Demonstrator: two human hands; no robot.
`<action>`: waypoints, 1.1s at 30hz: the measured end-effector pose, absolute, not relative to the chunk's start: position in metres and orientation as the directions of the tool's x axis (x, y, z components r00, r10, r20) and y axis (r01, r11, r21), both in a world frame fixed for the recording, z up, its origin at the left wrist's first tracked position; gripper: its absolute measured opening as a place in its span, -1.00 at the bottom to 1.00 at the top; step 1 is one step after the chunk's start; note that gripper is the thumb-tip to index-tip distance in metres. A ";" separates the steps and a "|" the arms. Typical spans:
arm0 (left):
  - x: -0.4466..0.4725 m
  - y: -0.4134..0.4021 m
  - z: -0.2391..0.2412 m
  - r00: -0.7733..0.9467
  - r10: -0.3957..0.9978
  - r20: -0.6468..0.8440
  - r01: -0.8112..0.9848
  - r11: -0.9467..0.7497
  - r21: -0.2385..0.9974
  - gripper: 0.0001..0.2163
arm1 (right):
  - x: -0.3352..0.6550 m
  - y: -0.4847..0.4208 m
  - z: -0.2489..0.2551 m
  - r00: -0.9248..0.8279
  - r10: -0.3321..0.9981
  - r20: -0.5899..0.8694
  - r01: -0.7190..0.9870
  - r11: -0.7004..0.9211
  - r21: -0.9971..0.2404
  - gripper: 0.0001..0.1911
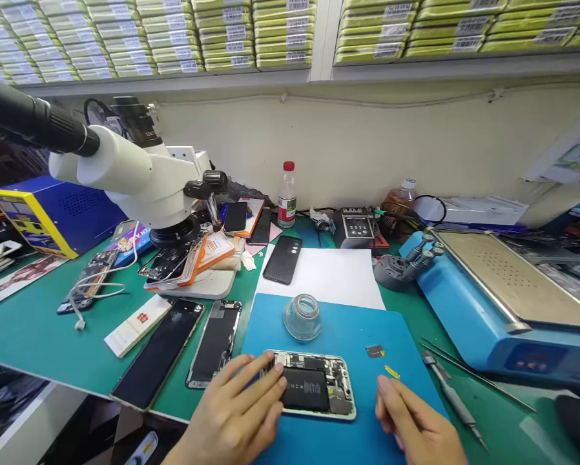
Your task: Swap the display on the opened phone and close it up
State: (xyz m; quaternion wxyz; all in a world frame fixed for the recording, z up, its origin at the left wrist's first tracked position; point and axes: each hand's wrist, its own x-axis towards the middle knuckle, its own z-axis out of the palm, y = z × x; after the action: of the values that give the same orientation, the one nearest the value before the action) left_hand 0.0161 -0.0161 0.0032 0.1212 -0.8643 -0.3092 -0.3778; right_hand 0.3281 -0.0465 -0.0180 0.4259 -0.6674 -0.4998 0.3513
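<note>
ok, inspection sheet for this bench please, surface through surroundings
Surface: blue mat on green table, white paper behind.
Job's things: opened phone, battery showing; glass jar, yellow strip, small grey piece on mat.
Clutter: dark phone, white box at left; pen-like tool at right.
Hands: left hand, fingers on opened phone; right hand, fingers beside yellow strip, grip unclear.
Cables: white cable at left.
Surroundings: microscope left, blue machine right, yellow packs overhead.
</note>
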 end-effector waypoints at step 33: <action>0.006 -0.023 -0.005 0.588 0.308 0.748 0.613 -0.773 -0.163 -0.84 | 0.311 -0.043 0.000 0.121 0.988 0.098 0.306 0.057 -0.950 -0.22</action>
State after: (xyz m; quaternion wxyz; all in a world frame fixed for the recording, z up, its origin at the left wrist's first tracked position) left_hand 0.0056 -0.0226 -0.0055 0.2067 -0.8667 -0.2657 -0.3681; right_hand 0.3110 -0.0428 -0.0005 0.4697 -0.5830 -0.5547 0.3629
